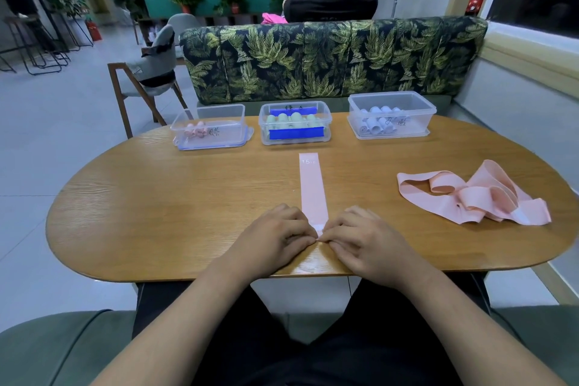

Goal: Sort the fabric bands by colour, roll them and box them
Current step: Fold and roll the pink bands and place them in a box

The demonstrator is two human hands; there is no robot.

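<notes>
My left hand and right hand sit close together near the table's front edge, fingertips almost meeting, and both pinch the near end of the pink band. The band lies flat and straight on the wooden table, running away from me toward the boxes. I judge this to be the start of the roll, and the first turn matters most. I want to fold that end over tight and square, thumbs and forefingers pressing evenly on both edges, so the roll does not cone off to one side. Then I should push it forward along the band's own line, letting the table hold the rest flat. The fabric looks soft and slippery, so a loose core would likely spring open. To my right, well apart, the tangled pile of pink bands waits. At the far edge stand three clear boxes. The left box holds pink rolls, so this one belongs there. The middle box holds green rolls and the right box holds pale ones.
</notes>
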